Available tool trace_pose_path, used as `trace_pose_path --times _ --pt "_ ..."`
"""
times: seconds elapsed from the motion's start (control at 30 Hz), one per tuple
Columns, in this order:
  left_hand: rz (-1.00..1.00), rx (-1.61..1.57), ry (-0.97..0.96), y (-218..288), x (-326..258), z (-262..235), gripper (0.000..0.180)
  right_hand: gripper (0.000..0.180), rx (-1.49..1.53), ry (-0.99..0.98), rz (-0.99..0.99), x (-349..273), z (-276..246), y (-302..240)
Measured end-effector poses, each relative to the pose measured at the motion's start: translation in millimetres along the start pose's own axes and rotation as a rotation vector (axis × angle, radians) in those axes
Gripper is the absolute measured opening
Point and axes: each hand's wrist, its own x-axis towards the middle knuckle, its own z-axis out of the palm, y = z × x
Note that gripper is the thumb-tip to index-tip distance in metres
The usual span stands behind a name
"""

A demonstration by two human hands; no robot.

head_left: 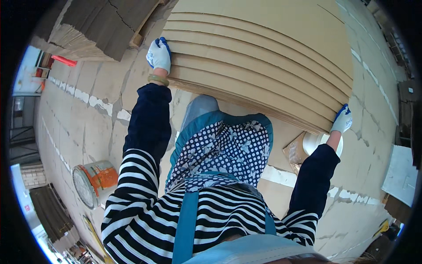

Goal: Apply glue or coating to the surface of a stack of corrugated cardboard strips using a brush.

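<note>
Cardboard stack (pixel 263 66) dead ahead of us, long axis L–R; left hand (pixel 158 54) & right hand (pixel 342 119) closed on near-edge ends, equally near.

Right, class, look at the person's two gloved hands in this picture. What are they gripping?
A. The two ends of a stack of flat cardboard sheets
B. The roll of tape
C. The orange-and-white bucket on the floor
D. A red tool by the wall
A: the left hand and the right hand each clasp one end of the stack of cardboard sheets, while the bucket sits apart on the floor.
</note>
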Motion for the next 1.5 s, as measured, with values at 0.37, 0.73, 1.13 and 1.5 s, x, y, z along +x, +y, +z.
trace_pose_path --times 0.37,0.73,1.13,1.5 --pt "-0.081 0.027 -0.031 11 6 -2 0.031 0.036 -0.057 0.132 -0.028 -6 3 -9" --pt "0.073 -0.219 -0.157 -32 16 -7 0.036 0.038 -0.029 0.036 -0.127 6 9 24" --pt "0.085 0.06 -0.178 -28 -16 -21 0.04 0.028 -0.142 -0.048 -0.036 -1 16 43" --pt "-0.189 -0.793 -0.502 -48 37 -3 0.036 0.038 0.036 0.112 -0.119 -15 1 28"
